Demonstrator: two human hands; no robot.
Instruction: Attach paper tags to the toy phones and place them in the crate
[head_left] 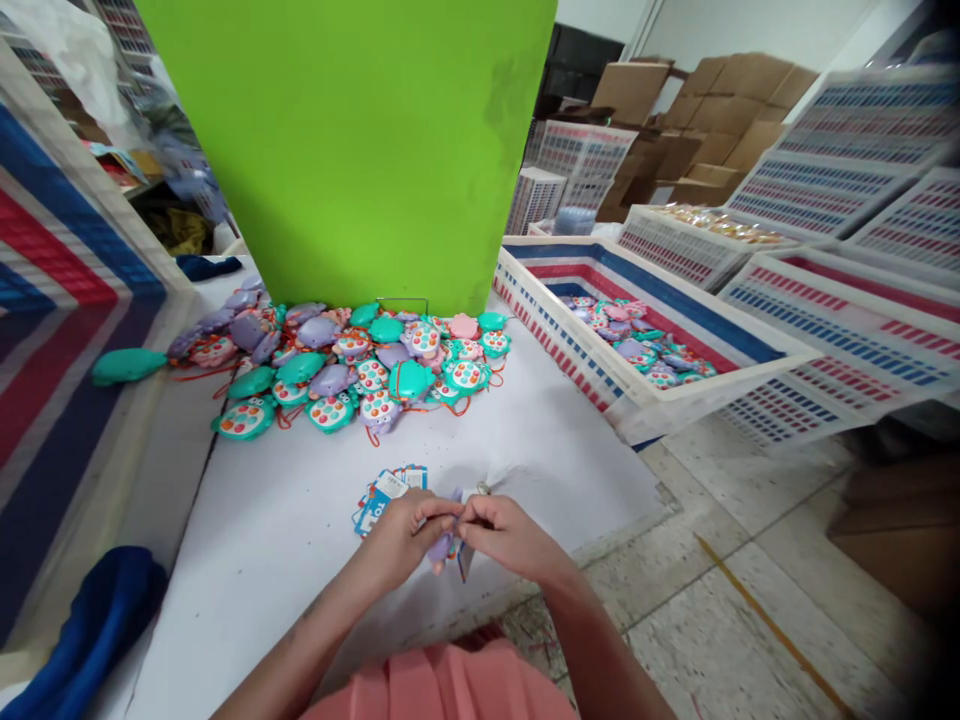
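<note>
My left hand (401, 535) is closed around a small purple plastic toy (441, 547), mostly hidden by the fingers. Fingertips of my right hand (510, 535) pinch close against those of the left. A thin tag card (464, 562), seen nearly edge-on, hangs at the right fingertips beside the toy. Just behind my left hand, a fanned stack of blue and white tag cards (390, 488) lies on the white table (277, 520). A small round object (483, 488) sits behind my right hand; its kind is unclear.
Across the table's back spreads a pile of green, purple and pink animal-shaped toys (330, 380) with orange cords. Behind them stands a green panel (360, 150). A striped crate (637, 400) with similar toys is at right. Blue cloth (97, 625) lies at lower left.
</note>
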